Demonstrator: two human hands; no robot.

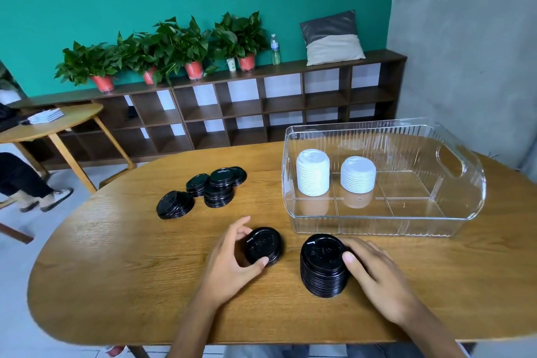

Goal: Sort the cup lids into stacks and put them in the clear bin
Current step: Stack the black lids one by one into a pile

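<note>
My left hand point(229, 260) grips a short stack of black lids point(263, 245) on the wooden table point(116, 270), thumb and fingers around its rim. My right hand point(374, 273) rests against the right side of a tall stack of black lids point(322, 266), thumb on its top edge. Farther back on the left lie several loose black lids in small piles point(213, 187). The clear bin point(465, 212) stands at the right and holds two stacks of white lids, a taller stack point(313, 172) and a shorter stack point(358, 174).
A second round table point(58, 122) stands at the far left with white items on it. A person's legs and shoes point(35, 189) are beside it. A low shelf point(232, 107) with potted plants, a bottle and a cushion runs along the green wall.
</note>
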